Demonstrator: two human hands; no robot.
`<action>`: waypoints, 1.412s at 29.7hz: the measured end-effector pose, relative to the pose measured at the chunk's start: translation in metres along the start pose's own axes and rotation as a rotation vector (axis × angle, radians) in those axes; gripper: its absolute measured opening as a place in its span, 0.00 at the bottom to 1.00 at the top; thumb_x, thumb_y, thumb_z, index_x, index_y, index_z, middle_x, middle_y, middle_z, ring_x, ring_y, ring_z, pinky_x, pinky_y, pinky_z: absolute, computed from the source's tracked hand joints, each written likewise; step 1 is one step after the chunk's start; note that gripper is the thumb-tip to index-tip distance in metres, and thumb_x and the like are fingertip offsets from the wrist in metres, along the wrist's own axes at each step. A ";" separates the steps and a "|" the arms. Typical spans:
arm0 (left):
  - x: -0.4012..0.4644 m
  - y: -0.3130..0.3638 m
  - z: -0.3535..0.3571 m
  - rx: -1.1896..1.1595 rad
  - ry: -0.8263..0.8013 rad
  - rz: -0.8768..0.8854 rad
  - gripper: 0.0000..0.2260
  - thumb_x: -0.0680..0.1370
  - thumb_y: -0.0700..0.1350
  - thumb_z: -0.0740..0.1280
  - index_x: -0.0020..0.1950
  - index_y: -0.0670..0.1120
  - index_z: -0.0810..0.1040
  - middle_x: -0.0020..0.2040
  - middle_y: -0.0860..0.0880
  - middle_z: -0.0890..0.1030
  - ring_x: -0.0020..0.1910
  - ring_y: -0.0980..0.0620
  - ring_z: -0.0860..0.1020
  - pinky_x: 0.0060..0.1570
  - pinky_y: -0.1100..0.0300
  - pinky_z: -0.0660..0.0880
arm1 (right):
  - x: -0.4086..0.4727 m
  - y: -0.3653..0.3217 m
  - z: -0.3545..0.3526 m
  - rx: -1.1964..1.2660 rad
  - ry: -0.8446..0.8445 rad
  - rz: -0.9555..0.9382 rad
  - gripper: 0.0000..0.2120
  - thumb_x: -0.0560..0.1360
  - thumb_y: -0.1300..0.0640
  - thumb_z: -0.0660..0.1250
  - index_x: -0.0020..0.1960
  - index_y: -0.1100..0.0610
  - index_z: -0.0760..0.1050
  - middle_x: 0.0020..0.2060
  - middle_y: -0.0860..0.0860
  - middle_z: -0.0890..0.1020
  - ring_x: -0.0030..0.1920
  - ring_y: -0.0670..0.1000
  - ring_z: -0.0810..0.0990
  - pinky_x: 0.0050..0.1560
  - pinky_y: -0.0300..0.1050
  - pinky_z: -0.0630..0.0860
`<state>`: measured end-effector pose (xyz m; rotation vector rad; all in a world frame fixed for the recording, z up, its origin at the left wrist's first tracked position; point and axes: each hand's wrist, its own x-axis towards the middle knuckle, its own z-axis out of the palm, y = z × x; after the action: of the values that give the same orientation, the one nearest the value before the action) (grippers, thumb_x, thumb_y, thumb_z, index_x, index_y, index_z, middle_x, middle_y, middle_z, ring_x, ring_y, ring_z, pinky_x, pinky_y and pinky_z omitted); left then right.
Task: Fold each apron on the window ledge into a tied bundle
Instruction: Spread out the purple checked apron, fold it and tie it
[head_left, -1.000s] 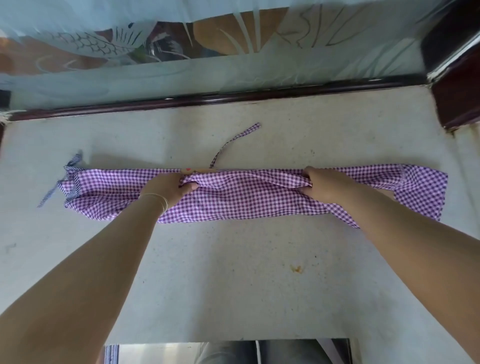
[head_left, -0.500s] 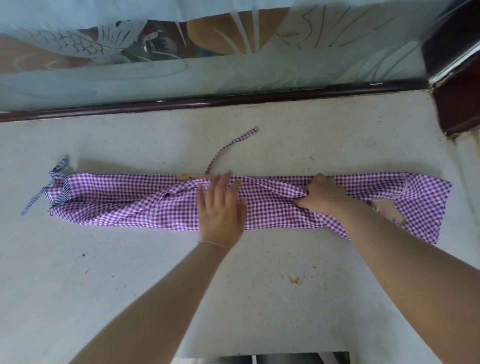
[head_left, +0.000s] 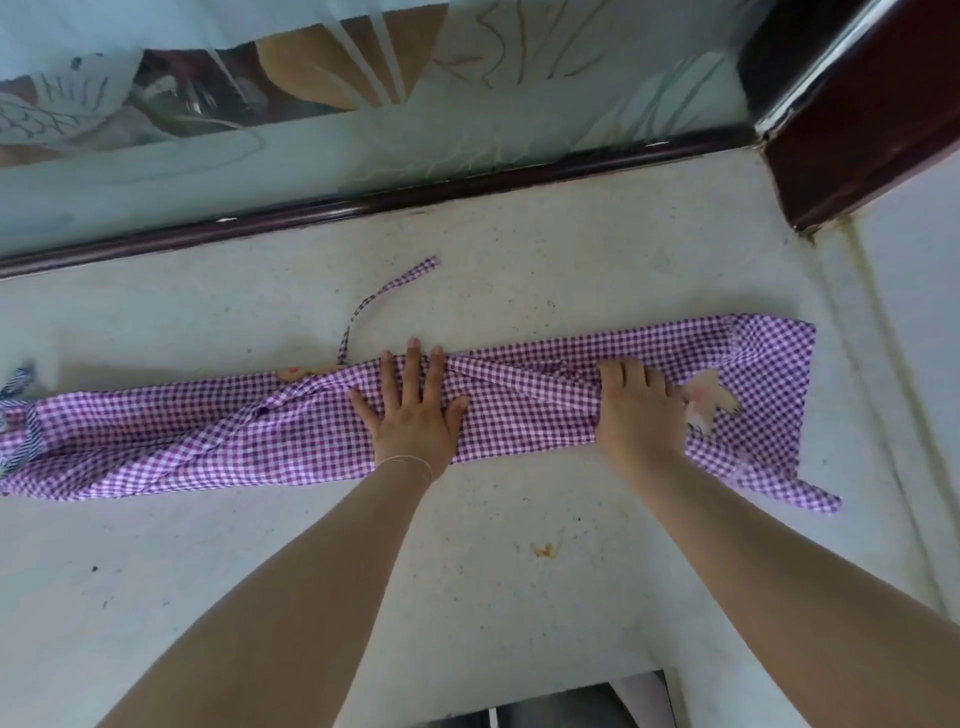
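On window ledge: one purple checked apron, folded into a long band running left to right, left hand pressing flat at mid-length, fingers straight, right hand gripping bunched cloth nearer the right end.

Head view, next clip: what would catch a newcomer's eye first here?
A long purple-and-white checked cloth apron, folded into a narrow band, stretches across the pale stone window ledge. The left hand presses flat on its middle, while the right hand grips bunched fabric further right. A thin checked strap trails toward the frosted patterned glass.
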<state>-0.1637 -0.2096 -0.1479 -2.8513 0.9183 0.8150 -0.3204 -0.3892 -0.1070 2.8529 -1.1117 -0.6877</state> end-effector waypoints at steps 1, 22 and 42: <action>0.000 -0.001 0.000 0.004 0.005 -0.008 0.29 0.78 0.64 0.37 0.75 0.57 0.32 0.77 0.53 0.32 0.76 0.45 0.33 0.69 0.31 0.37 | 0.002 0.012 -0.001 -0.032 0.006 0.032 0.23 0.70 0.51 0.71 0.61 0.57 0.69 0.55 0.57 0.76 0.54 0.60 0.77 0.55 0.56 0.74; -0.002 0.006 0.003 0.102 0.059 0.013 0.29 0.75 0.64 0.32 0.70 0.54 0.25 0.78 0.49 0.34 0.76 0.43 0.36 0.68 0.32 0.37 | 0.011 0.130 -0.020 1.406 0.096 1.364 0.30 0.79 0.40 0.58 0.74 0.57 0.61 0.71 0.55 0.68 0.68 0.55 0.70 0.63 0.46 0.70; -0.006 0.006 0.004 0.170 0.061 0.115 0.27 0.75 0.64 0.34 0.72 0.61 0.28 0.78 0.52 0.36 0.76 0.41 0.35 0.68 0.29 0.38 | 0.003 0.118 -0.014 1.305 1.057 0.936 0.22 0.73 0.67 0.59 0.66 0.60 0.67 0.62 0.54 0.72 0.62 0.51 0.71 0.66 0.44 0.70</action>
<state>-0.1730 -0.2102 -0.1476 -2.7113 1.1100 0.6279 -0.3887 -0.4812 -0.0771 1.8144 -2.6044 1.8287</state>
